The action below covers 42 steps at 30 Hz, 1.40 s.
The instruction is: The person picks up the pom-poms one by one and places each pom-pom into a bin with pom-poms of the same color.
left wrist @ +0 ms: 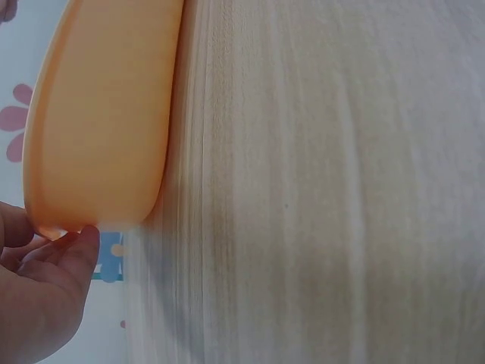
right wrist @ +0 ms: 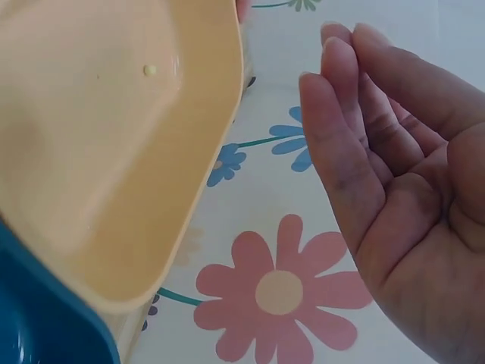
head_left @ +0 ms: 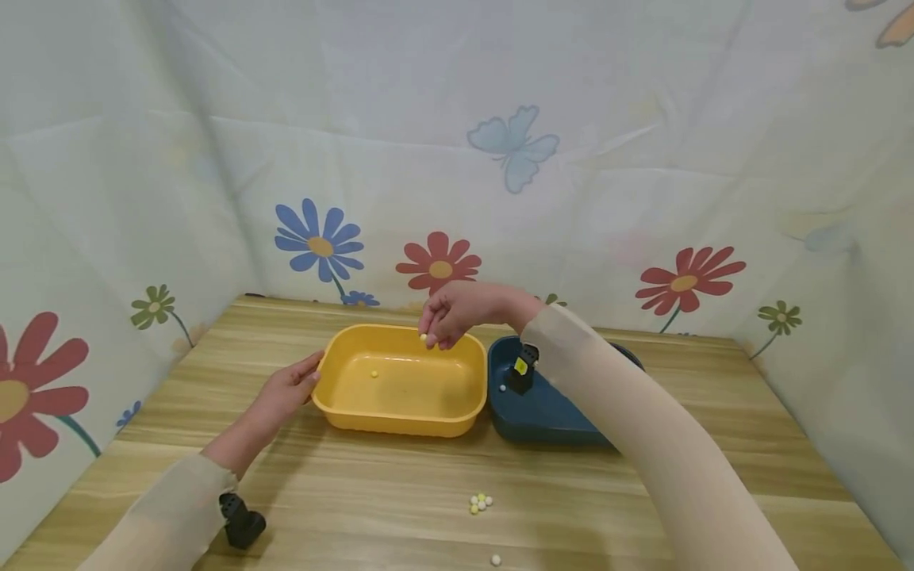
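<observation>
Curtained tabletop booth | floral fabric (head_left: 400, 95) on three sides | wood-grain table (head_left: 357, 492)

Yellow basin (head_left: 400, 425), dark blue basin (head_left: 546, 434), white and pale-yellow beads (head_left: 481, 505), streaky light-brown tabletop (head_left: 385, 492), flower-patterned white backdrop (head_left: 400, 103)

The person wears a long pale left sleeve (head_left: 167, 507) and matching right sleeve (head_left: 643, 420); a black left device (head_left: 243, 525) and black right device (head_left: 521, 383), yellow-marked, are attached.

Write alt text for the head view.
A person's right grip pinches a small ball near the far rim of a yellow tray; the left grip holds the tray's left end. A blue tray stands at right; white and yellow balls lie in front.
</observation>
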Each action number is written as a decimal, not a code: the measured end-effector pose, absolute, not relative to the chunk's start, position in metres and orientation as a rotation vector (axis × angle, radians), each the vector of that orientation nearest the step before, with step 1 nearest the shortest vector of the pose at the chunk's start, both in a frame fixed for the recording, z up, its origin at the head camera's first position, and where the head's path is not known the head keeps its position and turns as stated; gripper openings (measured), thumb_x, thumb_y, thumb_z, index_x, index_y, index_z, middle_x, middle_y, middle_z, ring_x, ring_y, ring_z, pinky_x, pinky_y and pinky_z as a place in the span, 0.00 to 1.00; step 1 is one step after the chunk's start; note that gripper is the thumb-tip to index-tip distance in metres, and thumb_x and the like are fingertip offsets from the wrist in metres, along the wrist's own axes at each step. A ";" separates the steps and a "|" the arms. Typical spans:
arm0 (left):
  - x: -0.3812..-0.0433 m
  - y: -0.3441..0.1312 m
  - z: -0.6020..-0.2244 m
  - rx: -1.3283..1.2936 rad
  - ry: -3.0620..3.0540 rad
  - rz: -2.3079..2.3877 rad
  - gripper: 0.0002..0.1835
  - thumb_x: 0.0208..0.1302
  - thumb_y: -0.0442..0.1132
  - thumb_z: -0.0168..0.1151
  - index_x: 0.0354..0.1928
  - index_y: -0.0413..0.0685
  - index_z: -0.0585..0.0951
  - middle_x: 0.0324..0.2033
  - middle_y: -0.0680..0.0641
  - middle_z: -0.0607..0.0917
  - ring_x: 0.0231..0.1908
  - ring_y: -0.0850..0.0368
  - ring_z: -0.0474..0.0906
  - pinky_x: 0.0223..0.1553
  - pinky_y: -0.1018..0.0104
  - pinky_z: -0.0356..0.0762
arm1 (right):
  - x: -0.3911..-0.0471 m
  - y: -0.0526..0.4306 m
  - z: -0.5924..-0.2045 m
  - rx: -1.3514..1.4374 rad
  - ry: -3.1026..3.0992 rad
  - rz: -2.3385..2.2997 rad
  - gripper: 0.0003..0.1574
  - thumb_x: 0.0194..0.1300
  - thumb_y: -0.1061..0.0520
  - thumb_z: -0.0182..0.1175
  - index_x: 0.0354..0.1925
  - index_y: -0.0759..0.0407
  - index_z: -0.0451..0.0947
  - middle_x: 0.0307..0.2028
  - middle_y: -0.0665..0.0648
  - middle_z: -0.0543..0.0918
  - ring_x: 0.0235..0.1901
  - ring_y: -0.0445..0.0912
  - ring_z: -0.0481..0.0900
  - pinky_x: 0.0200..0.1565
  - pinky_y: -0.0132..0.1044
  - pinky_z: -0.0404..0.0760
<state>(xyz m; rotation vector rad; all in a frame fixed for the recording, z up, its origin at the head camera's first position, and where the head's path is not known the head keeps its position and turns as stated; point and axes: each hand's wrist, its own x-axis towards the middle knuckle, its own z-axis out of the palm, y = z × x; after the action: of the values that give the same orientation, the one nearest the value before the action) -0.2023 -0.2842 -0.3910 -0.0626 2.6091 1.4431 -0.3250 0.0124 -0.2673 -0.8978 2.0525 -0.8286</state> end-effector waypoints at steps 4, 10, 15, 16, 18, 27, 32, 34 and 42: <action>-0.203 -0.284 -0.391 -0.045 2.605 1.453 0.29 0.81 0.40 0.37 0.77 0.37 0.47 0.74 0.30 0.54 0.73 0.35 0.56 0.68 0.45 0.68 | -0.334 0.000 -0.276 -0.907 2.022 -0.797 0.11 0.66 0.59 0.64 0.45 0.62 0.80 0.38 0.55 0.87 0.39 0.49 0.85 0.51 0.37 0.88; -0.204 -0.286 -0.392 -0.036 2.599 1.464 0.29 0.80 0.39 0.37 0.77 0.36 0.47 0.74 0.30 0.53 0.74 0.35 0.55 0.69 0.45 0.67 | -0.344 -0.019 -0.295 -0.868 1.967 -0.808 0.10 0.67 0.60 0.63 0.45 0.62 0.79 0.36 0.53 0.87 0.37 0.46 0.85 0.51 0.37 0.88; -0.203 -0.283 -0.392 -0.033 2.600 1.478 0.29 0.80 0.37 0.38 0.76 0.35 0.48 0.74 0.30 0.54 0.73 0.34 0.56 0.68 0.46 0.68 | -0.350 -0.029 -0.313 -0.863 1.930 -0.824 0.11 0.68 0.61 0.62 0.47 0.67 0.79 0.33 0.52 0.87 0.34 0.46 0.84 0.48 0.35 0.88; -0.203 -0.282 -0.392 -0.030 2.601 1.483 0.29 0.80 0.37 0.38 0.76 0.34 0.48 0.74 0.30 0.54 0.73 0.35 0.56 0.68 0.47 0.68 | -0.350 -0.030 -0.316 -0.860 1.927 -0.825 0.12 0.67 0.61 0.62 0.47 0.67 0.79 0.33 0.52 0.87 0.35 0.47 0.84 0.48 0.35 0.88; -0.203 -0.280 -0.392 -0.028 2.592 1.494 0.29 0.80 0.37 0.38 0.76 0.34 0.48 0.74 0.29 0.54 0.73 0.34 0.57 0.68 0.47 0.69 | -0.351 -0.033 -0.322 -0.850 1.934 -0.814 0.13 0.67 0.62 0.62 0.48 0.68 0.80 0.33 0.52 0.87 0.36 0.50 0.85 0.47 0.35 0.88; -0.202 -0.282 -0.393 -0.040 2.584 1.507 0.29 0.80 0.36 0.38 0.76 0.35 0.48 0.74 0.30 0.54 0.73 0.35 0.57 0.68 0.47 0.68 | -0.348 -0.052 -0.340 -0.839 1.992 -0.718 0.12 0.68 0.61 0.61 0.47 0.66 0.81 0.34 0.53 0.85 0.35 0.45 0.84 0.46 0.34 0.88; -0.203 -0.284 -0.393 -0.039 2.590 1.516 0.28 0.80 0.36 0.38 0.76 0.35 0.49 0.74 0.30 0.55 0.73 0.35 0.58 0.67 0.49 0.69 | -0.349 -0.064 -0.354 -0.823 1.985 -0.729 0.11 0.67 0.63 0.62 0.46 0.67 0.82 0.32 0.51 0.85 0.31 0.41 0.83 0.45 0.33 0.88; -0.203 -0.284 -0.393 -0.038 2.592 1.518 0.28 0.80 0.36 0.38 0.76 0.34 0.49 0.73 0.30 0.55 0.72 0.35 0.58 0.67 0.50 0.70 | -0.349 -0.068 -0.358 -0.825 1.978 -0.727 0.11 0.66 0.63 0.62 0.46 0.67 0.82 0.32 0.51 0.85 0.32 0.42 0.83 0.46 0.34 0.88; -0.201 -0.284 -0.393 -0.061 2.585 1.521 0.28 0.80 0.36 0.39 0.76 0.35 0.49 0.73 0.30 0.55 0.73 0.35 0.58 0.67 0.48 0.69 | -0.340 -0.078 -0.361 -0.791 1.965 -0.700 0.10 0.65 0.64 0.63 0.45 0.68 0.82 0.31 0.54 0.85 0.31 0.44 0.82 0.52 0.39 0.87</action>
<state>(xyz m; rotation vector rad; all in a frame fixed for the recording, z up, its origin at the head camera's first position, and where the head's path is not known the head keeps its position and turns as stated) -0.2015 -0.2841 -0.3930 -0.0609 2.5850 1.5206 -0.3402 -0.0781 -0.3611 -0.7908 1.9650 -0.6999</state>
